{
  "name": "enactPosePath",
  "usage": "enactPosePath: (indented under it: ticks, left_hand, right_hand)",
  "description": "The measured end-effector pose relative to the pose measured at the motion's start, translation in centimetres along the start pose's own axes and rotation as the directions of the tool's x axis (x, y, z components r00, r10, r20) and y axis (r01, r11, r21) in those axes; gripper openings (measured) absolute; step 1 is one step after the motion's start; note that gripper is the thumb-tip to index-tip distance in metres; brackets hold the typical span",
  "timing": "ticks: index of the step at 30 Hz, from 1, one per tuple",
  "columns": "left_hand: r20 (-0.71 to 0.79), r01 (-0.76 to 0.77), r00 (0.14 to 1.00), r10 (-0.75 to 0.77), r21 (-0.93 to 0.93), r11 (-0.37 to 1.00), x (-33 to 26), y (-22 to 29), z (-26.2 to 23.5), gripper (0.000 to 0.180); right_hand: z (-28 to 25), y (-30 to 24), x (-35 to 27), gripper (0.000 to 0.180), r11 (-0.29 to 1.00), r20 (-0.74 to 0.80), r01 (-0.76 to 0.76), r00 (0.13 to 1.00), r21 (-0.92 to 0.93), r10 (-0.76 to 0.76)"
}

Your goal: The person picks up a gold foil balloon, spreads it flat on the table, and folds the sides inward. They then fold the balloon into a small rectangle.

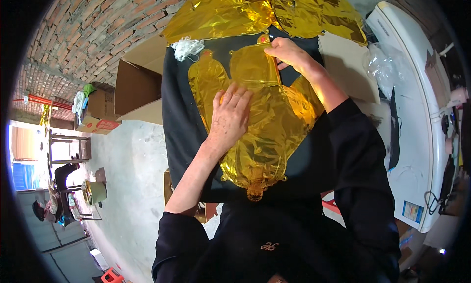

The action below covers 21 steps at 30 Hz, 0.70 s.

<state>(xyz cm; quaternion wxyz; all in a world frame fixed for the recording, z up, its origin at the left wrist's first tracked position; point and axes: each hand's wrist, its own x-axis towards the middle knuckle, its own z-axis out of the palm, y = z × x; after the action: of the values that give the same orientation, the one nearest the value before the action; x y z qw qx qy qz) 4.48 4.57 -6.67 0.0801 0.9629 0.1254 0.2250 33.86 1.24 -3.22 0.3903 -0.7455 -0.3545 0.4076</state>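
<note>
A shiny gold foil balloon (260, 136) lies on a black-covered work surface (181, 131), with a tab at its near end and part of it folded over at the far end. My left hand (229, 111) presses flat on its left part, fingers a little apart and holding nothing. At the far end, my right hand (289, 53) pinches the balloon's right edge between thumb and fingers, beside a tab with a red spot (263, 39). A narrow gold foil section (206, 74) with another red-spotted tab lies to the left; whether it joins the balloon I cannot tell.
A bundle of white string (187, 48) sits at the far left corner. More gold foil sheets (314, 13) are heaped beyond the surface. Open cardboard boxes (140, 87) stand to the left, and a white appliance (412, 116) with clear plastic bags (382, 67) is on the right.
</note>
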Motion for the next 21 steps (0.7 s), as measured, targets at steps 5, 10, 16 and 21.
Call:
enactPosePath:
  ticks: [5,10,16,21]
  left_hand:
    - [-0.011,-0.075,0.997,0.075,-0.003,0.997,0.7,-0.2,-0.1,0.05]
    - [-0.018,-0.085,0.996,0.086,0.011,0.996,0.7,-0.4,-0.1,0.05]
    - [-0.076,-0.081,0.994,0.075,-0.073,0.994,1.9,0.1,-0.6,0.055]
    - [-0.047,-0.104,0.994,0.099,-0.101,0.989,1.8,0.0,0.8,0.05]
  right_hand:
    - [0.2,1.3,-0.1,0.034,0.998,-0.147,0.06,0.987,0.004,-0.059]
    - [1.1,2.4,0.9,0.032,0.998,-0.246,0.052,0.967,-0.044,-0.061]
    - [1.5,3.5,1.5,0.03,0.999,-0.304,0.048,0.952,-0.001,-0.046]
    - [1.6,3.9,1.6,0.043,0.995,-0.36,0.067,0.929,-0.079,-0.091]
